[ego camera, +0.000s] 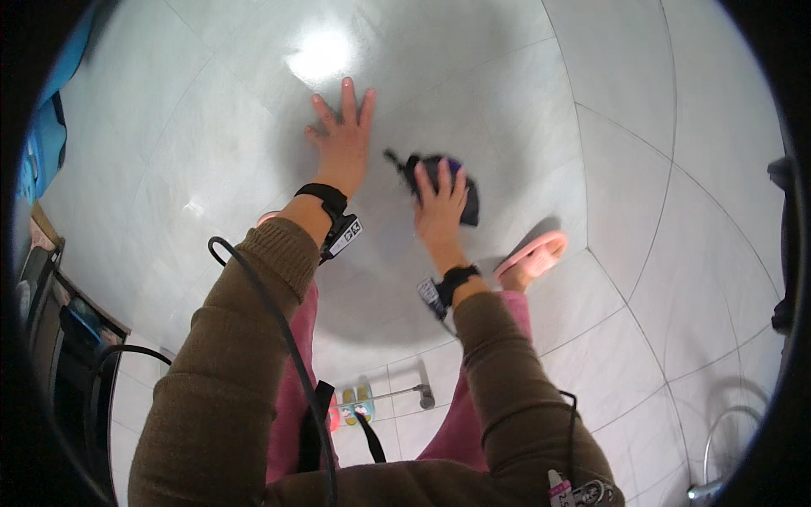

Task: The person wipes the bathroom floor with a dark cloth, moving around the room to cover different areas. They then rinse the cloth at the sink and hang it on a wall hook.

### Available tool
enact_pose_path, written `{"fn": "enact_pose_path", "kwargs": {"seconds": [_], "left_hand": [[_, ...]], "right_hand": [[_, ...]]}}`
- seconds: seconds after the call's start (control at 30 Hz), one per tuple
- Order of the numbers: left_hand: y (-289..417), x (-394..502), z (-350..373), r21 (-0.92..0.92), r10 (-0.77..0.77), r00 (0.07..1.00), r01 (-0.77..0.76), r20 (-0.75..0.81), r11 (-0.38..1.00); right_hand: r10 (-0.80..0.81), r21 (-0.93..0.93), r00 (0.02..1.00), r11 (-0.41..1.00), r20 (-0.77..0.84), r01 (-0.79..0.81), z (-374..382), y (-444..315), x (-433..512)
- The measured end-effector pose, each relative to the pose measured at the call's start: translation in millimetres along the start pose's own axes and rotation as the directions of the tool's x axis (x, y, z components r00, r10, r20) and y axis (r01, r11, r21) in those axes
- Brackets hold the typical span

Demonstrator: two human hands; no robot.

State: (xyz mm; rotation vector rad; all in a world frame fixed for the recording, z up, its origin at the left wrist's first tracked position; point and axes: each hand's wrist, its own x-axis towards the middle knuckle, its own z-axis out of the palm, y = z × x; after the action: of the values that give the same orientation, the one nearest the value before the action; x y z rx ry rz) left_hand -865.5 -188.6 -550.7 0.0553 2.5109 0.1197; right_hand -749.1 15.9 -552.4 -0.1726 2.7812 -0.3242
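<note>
My left hand [345, 136] lies near the middle of the picture with its fingers spread and nothing in it, over a pale, glossy surface [209, 127], possibly a table top. To its right, my right hand [441, 206] rests on top of a dark folded cloth item [470, 206], perhaps a small bag or a folded umbrella, with a purple patch. A short dark cord or strap [394, 158] sticks out from its upper left. The fingers of this hand lie flat over the item; whether they grip it is not clear. Each wrist wears a black strap with a small device.
Pale floor tiles [633, 355] extend at the right. Pink slippers [535, 253] are on the feet. Small colourful slippers [358, 405] lie below, by a thin metal bar. Black cables cross my left sleeve. Blue items [47, 146] and a dark cabinet [57, 329] stand at the left.
</note>
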Motion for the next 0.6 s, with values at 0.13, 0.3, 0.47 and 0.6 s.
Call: {"fn": "enact_pose_path", "kwargs": {"seconds": [0.13,0.3,0.47,0.6], "left_hand": [[1.5,3.2,-5.7,-0.058,0.019,0.997,-0.014,0.079,0.998],[10.6,5.9,-4.5,0.014,-0.037,0.998,0.036,0.051,0.999],[11.8,5.7,-15.7,0.125,-0.095,0.991,0.082,0.098,0.989],[7.5,7.3,-22.8,0.049,-0.113,0.982,0.107,0.148,0.993]], "right_hand": [[0.024,0.164,0.958,0.984,0.286,-0.073,19.5,-36.1,-94.4],[0.020,0.270,0.887,0.949,0.462,-0.162,-26.0,-21.7,-86.6],[-0.199,-0.111,0.943,0.978,-0.265,0.175,-106.2,64.3,72.6],[-0.237,-0.268,0.887,0.954,-0.396,0.135,-115.7,104.0,185.2]]}}
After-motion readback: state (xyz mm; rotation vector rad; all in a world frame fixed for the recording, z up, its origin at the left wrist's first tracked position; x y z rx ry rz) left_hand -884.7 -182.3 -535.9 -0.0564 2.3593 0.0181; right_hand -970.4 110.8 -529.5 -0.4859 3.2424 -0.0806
